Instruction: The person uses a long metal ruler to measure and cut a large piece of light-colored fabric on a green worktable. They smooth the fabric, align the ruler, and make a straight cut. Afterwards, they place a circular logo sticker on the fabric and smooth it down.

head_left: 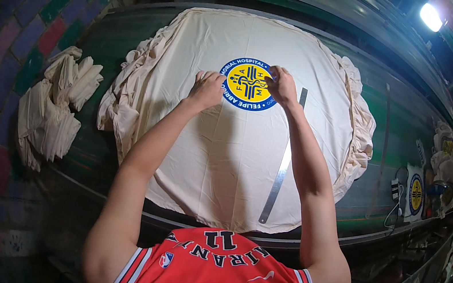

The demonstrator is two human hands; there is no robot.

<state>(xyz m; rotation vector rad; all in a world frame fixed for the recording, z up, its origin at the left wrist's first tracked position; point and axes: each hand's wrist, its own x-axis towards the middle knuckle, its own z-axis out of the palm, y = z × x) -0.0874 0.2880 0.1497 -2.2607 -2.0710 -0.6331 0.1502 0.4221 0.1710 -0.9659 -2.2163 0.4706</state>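
Note:
A large cream cloth (179, 146) lies spread in front of me, its sides gathered into ruffled folds. On its upper middle is a round blue-and-yellow emblem (235, 99), flat or nearly so. My left hand (207, 89) is at the emblem's left edge, fingers bent and closed against it. At the right edge, the curled fingers of my right hand (283, 87) pinch the rim; the fingertips are partly hidden. A long steel ruler (275, 192) lies lengthwise on the cloth, passing partly beneath my right forearm.
Folded cream cloths (55, 106) are heaped at the left of the green table (386, 141). Toward the right end stand a white bag with a similar emblem (415, 194), a pale cable (395, 208) and other bundled items. A painted brick wall (41, 17) rises at the left.

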